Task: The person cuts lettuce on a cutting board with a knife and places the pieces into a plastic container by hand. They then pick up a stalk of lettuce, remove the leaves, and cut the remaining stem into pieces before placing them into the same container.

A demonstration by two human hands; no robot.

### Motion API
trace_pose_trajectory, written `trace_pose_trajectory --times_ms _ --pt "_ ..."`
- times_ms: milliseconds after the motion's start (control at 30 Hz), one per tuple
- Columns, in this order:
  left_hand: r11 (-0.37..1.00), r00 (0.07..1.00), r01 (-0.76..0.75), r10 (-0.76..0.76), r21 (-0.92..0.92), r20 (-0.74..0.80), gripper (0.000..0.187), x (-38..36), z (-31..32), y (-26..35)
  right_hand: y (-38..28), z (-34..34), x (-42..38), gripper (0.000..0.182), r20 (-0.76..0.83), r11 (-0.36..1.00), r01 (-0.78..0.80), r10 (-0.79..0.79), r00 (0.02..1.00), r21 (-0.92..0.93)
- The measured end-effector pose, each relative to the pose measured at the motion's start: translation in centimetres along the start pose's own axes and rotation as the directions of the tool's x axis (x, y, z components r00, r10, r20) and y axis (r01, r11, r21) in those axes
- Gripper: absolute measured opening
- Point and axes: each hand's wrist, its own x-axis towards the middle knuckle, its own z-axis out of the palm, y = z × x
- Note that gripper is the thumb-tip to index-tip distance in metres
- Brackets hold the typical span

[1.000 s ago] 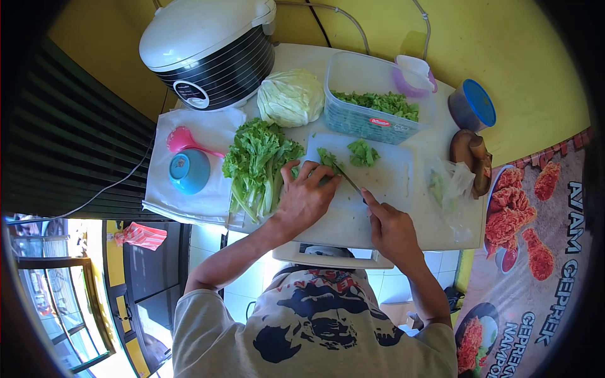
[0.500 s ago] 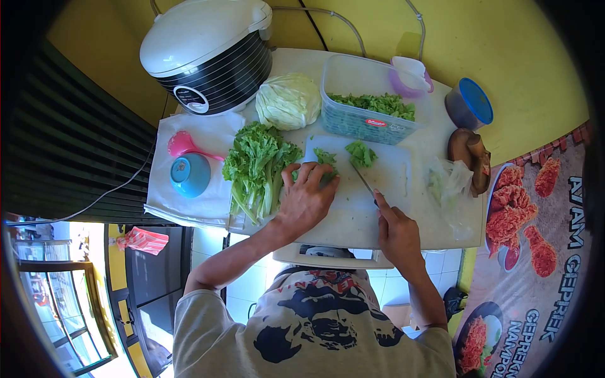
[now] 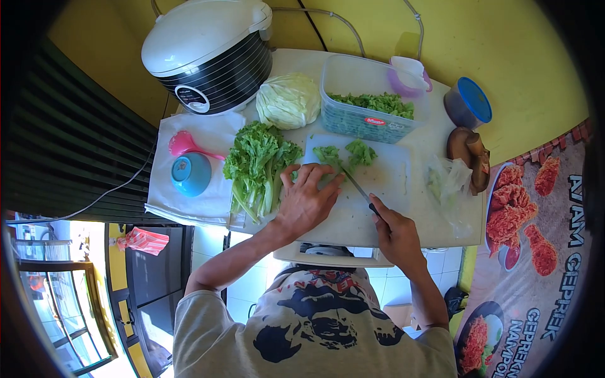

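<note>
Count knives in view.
1: the knife, in the right hand, its tip by the cut lettuce over the cutting board. Others may be hidden.

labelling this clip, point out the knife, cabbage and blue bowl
Knife (image 3: 357, 187): head view, on the blade.
Cabbage (image 3: 288, 102): head view, on its outer leaves.
Blue bowl (image 3: 193, 178): head view, on its outer wall.

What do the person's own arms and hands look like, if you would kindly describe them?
Both the left hand and the right hand are human and ungloved, with uncovered fingers. No watch or bracelet shows on the wrists. The forearms are bare below short, plain greyish-beige sleeves, part of a T-shirt with a dark print and reddish lettering.
</note>
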Motion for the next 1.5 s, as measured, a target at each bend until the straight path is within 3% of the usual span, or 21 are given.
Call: trace_pose_trajectory --times_ms 400,867,1300,1467,1500 --pt "1.000 1.000 0.001 -0.001 0.016 -0.013 0.021 -0.2 0.4 -0.1 0.1 -1.2 0.0 0.051 0.053 0.999 -0.035 0.036 0.998 -0.022" --pt "0.999 0.999 -0.033 0.033 0.037 0.004 0.016 -0.1 0.5 -0.2 0.9 1.1 0.3 0.057 0.030 0.989 0.082 -0.079 0.996 -0.122" --pt "0.998 0.999 -0.039 0.038 0.049 0.015 0.018 -0.1 0.5 -0.2 0.7 0.0 -0.2 0.061 0.065 0.975 0.088 -0.076 0.995 -0.205" --pt "0.999 0.998 -0.052 0.051 0.004 0.048 0.023 0.0 0.0 -0.3 0.0 2.0 1.4 0.062 -0.002 0.971 0.090 -0.093 0.996 -0.221" --pt "0.997 0.999 -0.021 0.022 -0.076 0.022 0.025 0.3 -0.4 -0.6 -0.1 2.0 1.6 0.062 0.000 0.970 0.079 -0.081 0.997 -0.228"
